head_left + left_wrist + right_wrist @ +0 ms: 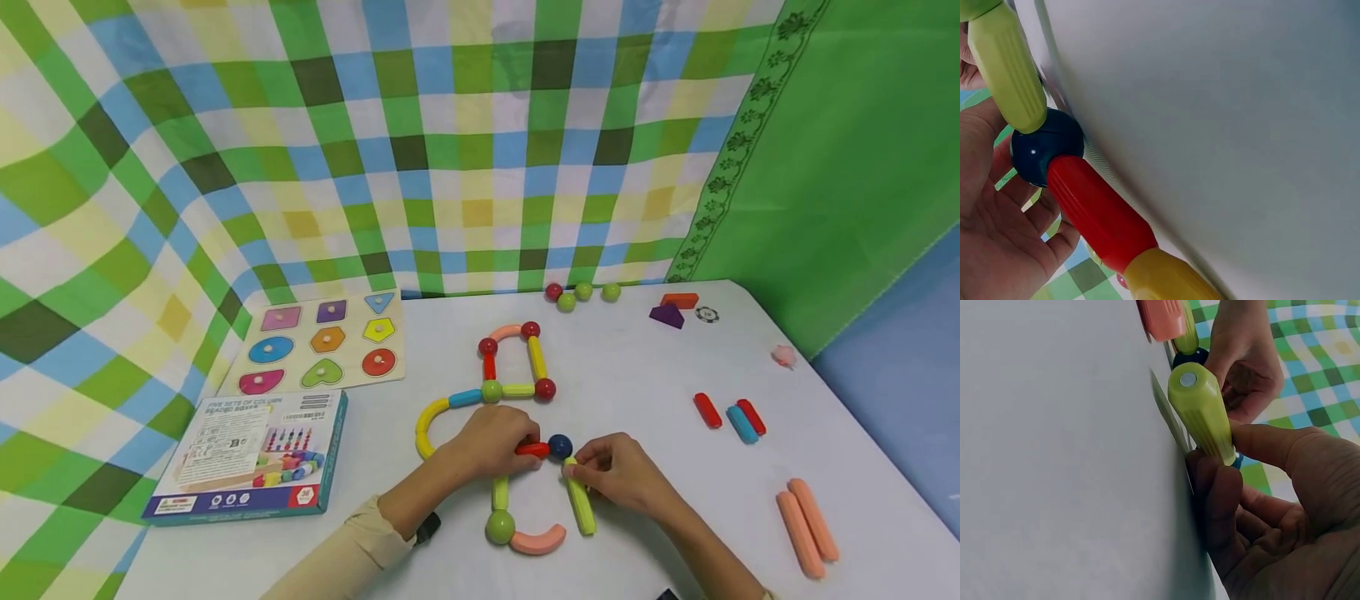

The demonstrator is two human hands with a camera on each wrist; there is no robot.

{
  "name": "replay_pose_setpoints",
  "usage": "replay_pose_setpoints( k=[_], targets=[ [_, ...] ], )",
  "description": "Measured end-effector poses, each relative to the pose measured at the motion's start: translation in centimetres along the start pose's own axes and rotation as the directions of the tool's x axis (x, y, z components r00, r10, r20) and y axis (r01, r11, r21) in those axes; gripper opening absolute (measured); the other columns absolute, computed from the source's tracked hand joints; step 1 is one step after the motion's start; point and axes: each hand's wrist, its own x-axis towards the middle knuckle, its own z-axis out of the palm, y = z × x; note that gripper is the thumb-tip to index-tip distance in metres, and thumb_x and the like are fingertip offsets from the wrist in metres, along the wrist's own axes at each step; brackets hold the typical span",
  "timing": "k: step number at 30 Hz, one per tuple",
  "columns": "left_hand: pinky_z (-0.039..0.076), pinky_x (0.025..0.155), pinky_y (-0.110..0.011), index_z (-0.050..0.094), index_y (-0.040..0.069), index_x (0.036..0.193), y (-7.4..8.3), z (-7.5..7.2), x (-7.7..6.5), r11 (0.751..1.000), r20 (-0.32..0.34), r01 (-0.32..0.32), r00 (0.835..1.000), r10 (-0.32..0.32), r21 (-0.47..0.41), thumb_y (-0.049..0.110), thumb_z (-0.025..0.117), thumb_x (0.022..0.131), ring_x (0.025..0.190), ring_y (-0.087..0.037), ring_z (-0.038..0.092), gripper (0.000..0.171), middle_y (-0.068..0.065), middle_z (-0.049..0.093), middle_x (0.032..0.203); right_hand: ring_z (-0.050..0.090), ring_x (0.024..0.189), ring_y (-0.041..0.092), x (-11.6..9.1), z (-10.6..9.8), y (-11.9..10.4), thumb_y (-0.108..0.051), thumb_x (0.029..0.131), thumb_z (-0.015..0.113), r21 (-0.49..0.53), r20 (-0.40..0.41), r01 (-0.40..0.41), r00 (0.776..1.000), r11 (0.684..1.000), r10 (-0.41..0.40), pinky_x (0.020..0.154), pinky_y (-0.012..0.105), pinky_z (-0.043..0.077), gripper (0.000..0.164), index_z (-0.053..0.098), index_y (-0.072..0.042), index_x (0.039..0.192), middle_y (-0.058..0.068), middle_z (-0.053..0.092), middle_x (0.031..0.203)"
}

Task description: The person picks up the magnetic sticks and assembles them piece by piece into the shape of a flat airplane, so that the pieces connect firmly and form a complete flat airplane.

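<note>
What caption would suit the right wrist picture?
Right grip pinches a yellow-green ridged stick, silvery disc showing at its end, with the left grip beyond.

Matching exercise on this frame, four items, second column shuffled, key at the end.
Column one
1. right hand
2. bead box
3. shape board
4. small pink figure

Column two
A. close to the right edge of the table
B. holds nine coloured pieces
C. pinches a yellow-green rod
D. has coloured beads pictured on its top

Pairs: 1-C, 2-D, 3-B, 4-A
</note>
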Motion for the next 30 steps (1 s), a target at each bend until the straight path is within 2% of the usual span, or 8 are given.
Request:
replay_pose_setpoints(
  k=[11, 13, 16, 19, 21, 24, 27, 30],
  targets=[
    [0.040, 0.062, -0.017, 0.069, 0.021, 0.101, 0.1, 0.3, -0.2, 1.000, -0.012, -0.005, 1.000, 0.005, 0.010, 0.042, 0.073, 0.082, 0.069, -0.004, 0.048, 0.029, 0.013, 0.051, 0.072, 0.056, 0.058, 0.016, -0.2, 1.0, 0.0, -0.033, 0.079, 0.076, 0.019, -0.061, -0.016, 0.998, 1.000, 0.017, 0.051, 0.029, 0.049, 0.027, 0.070, -0.008, 0.088, 0.001, 0.062, 0.069],
    [0.040, 0.065, -0.017, 0.068, 0.022, 0.106, 0.1, 0.4, -0.3, 1.000, -0.036, -0.005, 0.999, 0.006, 0.025, 0.043, 0.072, 0.082, 0.074, -0.004, 0.048, 0.032, 0.012, 0.053, 0.079, 0.056, 0.057, 0.016, -0.1, 1.1, -0.1, -0.031, 0.080, 0.076, 0.029, -0.079, -0.015, 0.997, 0.999, 0.018, 0.050, 0.029, 0.049, 0.026, 0.070, -0.008, 0.089, 0.001, 0.062, 0.069],
    [0.041, 0.069, -0.018, 0.066, 0.024, 0.111, 0.4, 0.5, -0.9, 0.998, -0.106, -0.019, 0.994, 0.025, 0.055, 0.045, 0.071, 0.082, 0.084, -0.006, 0.047, 0.037, 0.010, 0.054, 0.090, 0.056, 0.056, 0.017, 0.0, 1.2, 0.0, -0.029, 0.080, 0.076, 0.044, -0.103, -0.015, 0.995, 0.999, 0.020, 0.049, 0.029, 0.049, 0.023, 0.070, -0.008, 0.089, 0.002, 0.062, 0.069],
    [0.041, 0.071, -0.019, 0.066, 0.026, 0.107, 0.8, 0.3, -1.8, 0.992, -0.158, -0.078, 0.983, 0.093, 0.097, 0.048, 0.069, 0.082, 0.086, -0.007, 0.045, 0.033, 0.011, 0.054, 0.092, 0.055, 0.054, 0.017, 0.1, 1.2, 0.1, -0.029, 0.081, 0.075, 0.049, -0.110, -0.014, 0.994, 0.999, 0.020, 0.048, 0.029, 0.049, 0.023, 0.070, -0.008, 0.089, 0.002, 0.061, 0.068],
    [0.040, 0.071, -0.019, 0.067, 0.028, 0.099, 1.2, 0.1, -2.5, 0.985, -0.134, -0.143, 0.979, 0.155, 0.098, 0.051, 0.067, 0.083, 0.083, -0.005, 0.044, 0.028, 0.014, 0.055, 0.087, 0.055, 0.054, 0.017, 0.1, 1.2, 0.2, -0.029, 0.081, 0.075, 0.049, -0.110, -0.013, 0.994, 0.999, 0.018, 0.047, 0.029, 0.049, 0.023, 0.070, -0.008, 0.089, 0.002, 0.061, 0.068],
    [0.038, 0.074, -0.021, 0.070, 0.032, 0.091, 1.7, 0.1, -3.4, 0.969, -0.026, -0.240, 0.970, 0.242, 0.060, 0.056, 0.063, 0.084, 0.081, -0.002, 0.043, 0.026, 0.019, 0.055, 0.078, 0.055, 0.054, 0.017, 0.1, 1.2, 0.1, -0.030, 0.081, 0.075, 0.047, -0.119, -0.021, 0.993, 0.999, 0.026, 0.047, 0.029, 0.048, 0.024, 0.069, -0.008, 0.089, 0.002, 0.061, 0.068],
    [0.036, 0.077, -0.024, 0.071, 0.036, 0.089, 2.0, 0.2, -4.1, 0.961, 0.093, -0.275, 0.957, 0.275, -0.014, 0.061, 0.062, 0.081, 0.081, 0.000, 0.042, 0.028, 0.023, 0.053, 0.073, 0.055, 0.054, 0.017, 0.0, 1.3, -0.1, -0.029, 0.080, 0.076, 0.045, -0.131, -0.041, 0.990, 0.998, 0.047, 0.047, 0.029, 0.048, 0.023, 0.069, -0.009, 0.089, 0.002, 0.061, 0.069],
    [0.034, 0.081, -0.026, 0.071, 0.038, 0.087, 2.2, 0.3, -4.6, 0.959, 0.153, -0.281, 0.946, 0.284, -0.043, 0.061, 0.063, 0.080, 0.082, 0.001, 0.042, 0.026, 0.025, 0.052, 0.071, 0.055, 0.055, 0.017, -0.1, 1.4, -0.3, -0.029, 0.080, 0.076, 0.043, -0.142, -0.060, 0.988, 0.997, 0.065, 0.048, 0.029, 0.048, 0.023, 0.070, -0.009, 0.089, 0.002, 0.061, 0.069]
  ],
)
